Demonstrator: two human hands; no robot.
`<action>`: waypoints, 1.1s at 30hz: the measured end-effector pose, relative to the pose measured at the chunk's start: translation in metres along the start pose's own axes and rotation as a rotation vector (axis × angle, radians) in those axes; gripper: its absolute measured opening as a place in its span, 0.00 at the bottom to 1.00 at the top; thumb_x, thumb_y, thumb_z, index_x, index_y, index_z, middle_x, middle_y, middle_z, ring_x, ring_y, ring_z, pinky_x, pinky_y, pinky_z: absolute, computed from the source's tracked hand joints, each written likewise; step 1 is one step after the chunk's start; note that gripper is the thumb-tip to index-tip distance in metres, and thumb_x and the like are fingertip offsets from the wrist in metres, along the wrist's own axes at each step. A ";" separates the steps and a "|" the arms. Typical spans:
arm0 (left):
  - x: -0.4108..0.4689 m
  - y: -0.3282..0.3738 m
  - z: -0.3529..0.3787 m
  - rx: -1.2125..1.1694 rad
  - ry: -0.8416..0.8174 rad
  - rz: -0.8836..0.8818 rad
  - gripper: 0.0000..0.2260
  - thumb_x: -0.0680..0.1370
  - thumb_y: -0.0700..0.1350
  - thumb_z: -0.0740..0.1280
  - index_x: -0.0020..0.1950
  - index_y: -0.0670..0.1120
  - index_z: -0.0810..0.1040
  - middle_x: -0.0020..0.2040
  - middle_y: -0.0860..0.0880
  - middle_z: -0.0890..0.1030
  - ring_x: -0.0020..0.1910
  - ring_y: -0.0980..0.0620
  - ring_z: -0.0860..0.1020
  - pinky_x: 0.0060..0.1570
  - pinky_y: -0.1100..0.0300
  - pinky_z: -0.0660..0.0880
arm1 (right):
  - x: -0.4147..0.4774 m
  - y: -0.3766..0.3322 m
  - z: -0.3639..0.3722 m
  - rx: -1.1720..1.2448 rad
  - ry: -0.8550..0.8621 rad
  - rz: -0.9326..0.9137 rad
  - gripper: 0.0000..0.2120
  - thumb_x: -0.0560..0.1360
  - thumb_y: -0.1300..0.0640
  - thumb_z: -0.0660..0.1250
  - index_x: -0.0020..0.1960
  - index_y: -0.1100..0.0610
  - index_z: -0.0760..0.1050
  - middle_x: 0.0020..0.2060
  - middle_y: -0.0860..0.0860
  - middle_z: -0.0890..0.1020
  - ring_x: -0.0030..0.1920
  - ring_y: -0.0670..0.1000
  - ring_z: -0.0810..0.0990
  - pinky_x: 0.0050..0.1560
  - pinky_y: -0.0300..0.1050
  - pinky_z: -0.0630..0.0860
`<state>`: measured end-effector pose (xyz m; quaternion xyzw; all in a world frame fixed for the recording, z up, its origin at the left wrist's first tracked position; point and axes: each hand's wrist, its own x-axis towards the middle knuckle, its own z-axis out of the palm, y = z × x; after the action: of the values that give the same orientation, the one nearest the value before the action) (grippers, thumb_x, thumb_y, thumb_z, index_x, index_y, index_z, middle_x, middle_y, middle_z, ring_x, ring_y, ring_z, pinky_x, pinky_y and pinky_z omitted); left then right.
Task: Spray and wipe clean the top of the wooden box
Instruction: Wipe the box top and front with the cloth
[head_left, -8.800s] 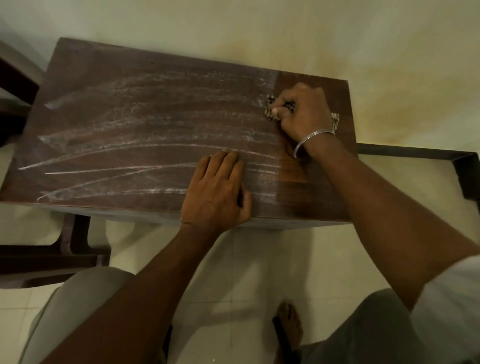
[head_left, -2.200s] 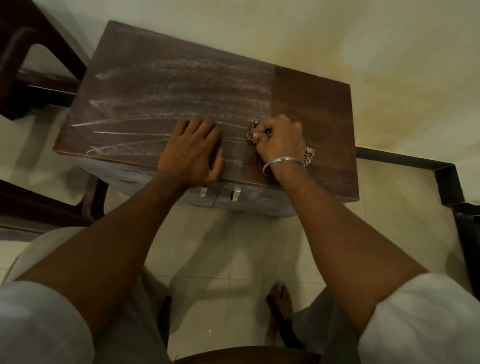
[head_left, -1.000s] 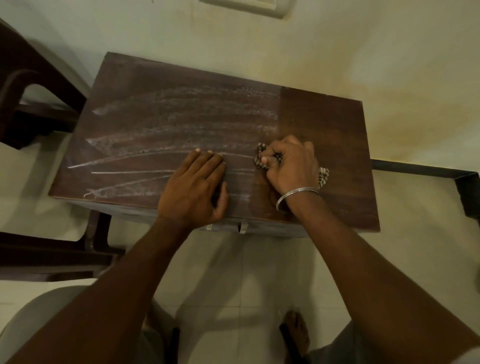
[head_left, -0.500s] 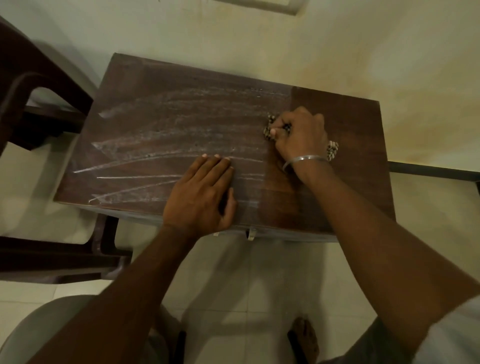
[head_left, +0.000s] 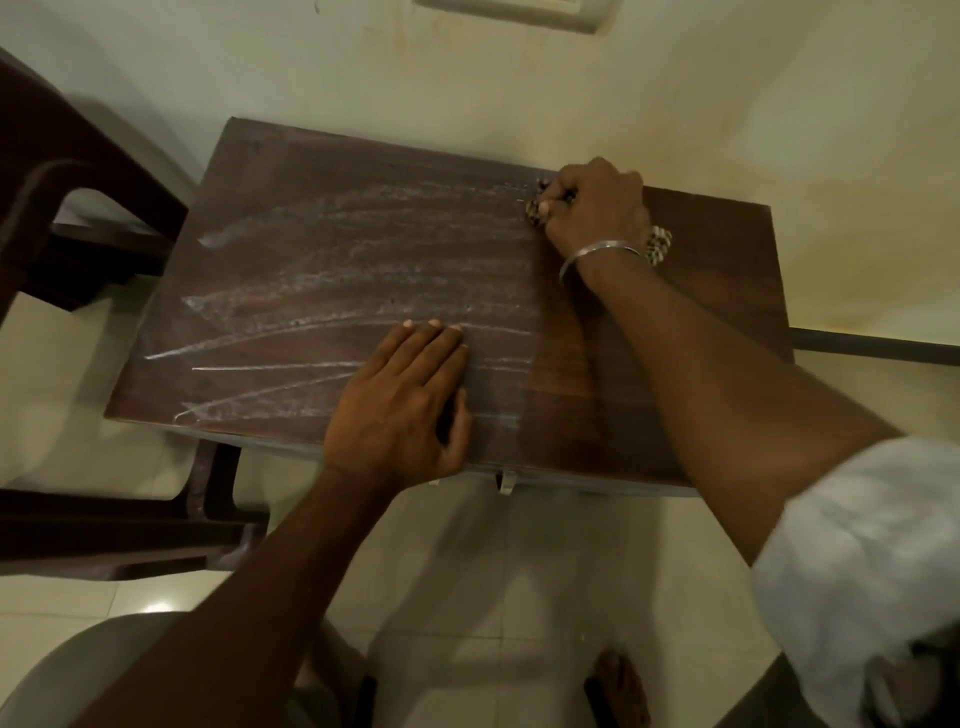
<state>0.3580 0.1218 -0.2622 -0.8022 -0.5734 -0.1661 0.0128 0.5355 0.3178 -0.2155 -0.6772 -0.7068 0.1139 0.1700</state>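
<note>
Pale wall (head_left: 467, 78) fills the view from 10 to 2 o'clock, and light floor tiles (head_left: 519, 571) spread toward 6 o'clock. At the centre stands the wooden box (head_left: 363, 249). Its dark top is crossed by whitish streaks (head_left: 311, 291) over the 9 o'clock half, while the strip toward 3 o'clock shows plain brown grain. A dark chair (head_left: 78, 208) stands just beside the box at 9 o'clock. The left hand (head_left: 400, 410) lies flat on the top near its 6 o'clock edge, fingers straight and together. The right hand (head_left: 597, 213), at the top's 1 o'clock corner, has its fingers curled tight round a checked cloth (head_left: 658, 247) pressed onto the wood. A silver bangle (head_left: 597, 252) circles that wrist.
</note>
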 end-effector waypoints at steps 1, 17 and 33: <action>0.000 0.000 0.000 0.004 -0.009 -0.002 0.22 0.79 0.50 0.59 0.65 0.37 0.80 0.67 0.38 0.79 0.68 0.41 0.76 0.73 0.45 0.67 | 0.005 -0.001 0.000 -0.001 -0.010 -0.003 0.03 0.76 0.53 0.69 0.44 0.47 0.80 0.53 0.51 0.78 0.59 0.60 0.71 0.48 0.50 0.71; 0.001 0.002 0.000 -0.003 -0.019 -0.018 0.23 0.78 0.50 0.59 0.65 0.37 0.80 0.67 0.38 0.79 0.69 0.41 0.76 0.73 0.45 0.68 | 0.016 0.006 0.004 -0.003 0.053 -0.020 0.05 0.76 0.53 0.66 0.43 0.48 0.80 0.50 0.51 0.79 0.57 0.59 0.71 0.47 0.49 0.68; -0.001 0.000 0.001 -0.007 -0.023 -0.025 0.24 0.78 0.50 0.58 0.65 0.37 0.80 0.66 0.38 0.79 0.68 0.40 0.77 0.71 0.44 0.70 | 0.010 -0.004 0.012 -0.062 0.051 -0.113 0.06 0.75 0.58 0.65 0.43 0.50 0.80 0.47 0.52 0.79 0.52 0.59 0.72 0.42 0.48 0.65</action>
<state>0.3583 0.1211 -0.2631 -0.7969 -0.5828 -0.1592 0.0014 0.5271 0.3284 -0.2239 -0.6438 -0.7425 0.0650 0.1732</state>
